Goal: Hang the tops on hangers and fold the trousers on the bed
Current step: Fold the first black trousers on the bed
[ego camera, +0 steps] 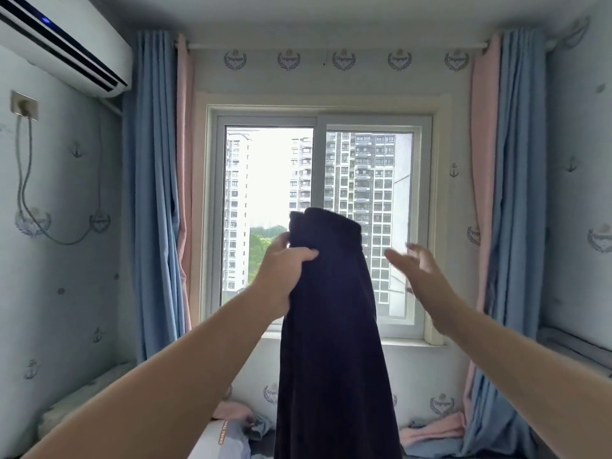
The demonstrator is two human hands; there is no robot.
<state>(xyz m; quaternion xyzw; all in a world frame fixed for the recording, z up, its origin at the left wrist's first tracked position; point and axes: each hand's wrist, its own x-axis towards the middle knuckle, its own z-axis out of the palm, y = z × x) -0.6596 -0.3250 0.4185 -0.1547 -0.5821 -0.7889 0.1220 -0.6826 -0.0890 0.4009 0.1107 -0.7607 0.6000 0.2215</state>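
Observation:
A dark navy garment [331, 342] hangs straight down in front of the window, held up at chest height. My left hand [284, 270] grips its upper left edge, fingers curled round the cloth. To the right of the garment, my right hand [417, 270] is raised with fingers spread and relaxed, apart from the cloth and holding nothing. The garment's lower end runs out of the frame, so I cannot tell whether it is a top or trousers.
Ahead is a sliding window [318, 220] between blue and pink curtains [155, 193]. An air conditioner [63, 44] is mounted high on the left wall. Pink and blue clothes [430, 435] lie on the bed [225, 442] below.

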